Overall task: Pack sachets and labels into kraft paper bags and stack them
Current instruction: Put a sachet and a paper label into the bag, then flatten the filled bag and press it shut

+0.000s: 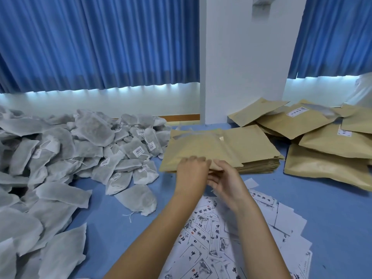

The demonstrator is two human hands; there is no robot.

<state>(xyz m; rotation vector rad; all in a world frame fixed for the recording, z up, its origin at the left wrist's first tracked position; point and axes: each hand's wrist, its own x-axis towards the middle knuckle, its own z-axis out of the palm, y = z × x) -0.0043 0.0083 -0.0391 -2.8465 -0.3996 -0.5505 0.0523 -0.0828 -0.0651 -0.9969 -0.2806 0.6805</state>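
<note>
Shows the top kraft bag [201, 150] lying flat and slightly askew on a stack of empty bags [259, 158], mid-table, just beyond both hands. Shows the left hand [191, 171] back-up, its fingers curled over the near edge of that bag, and the right hand [223, 181] touching the left, pinching the same edge with the thumb above and the fingers below. Cannot tell whether anything sits inside the bag. Places a loose heap of grey sachets [80, 141], several with small barcode tags and strings, to the left on the blue table [120, 220]. Places printed labels [219, 244], fanned and overlapping, under the forearms at the near edge. Sets a slumped pile of filled bags [326, 146], some bearing white stickers, to the right, apart from the flat stack. Backs the scene with blue curtains [100, 41] and a white pillar [245, 57].
</note>
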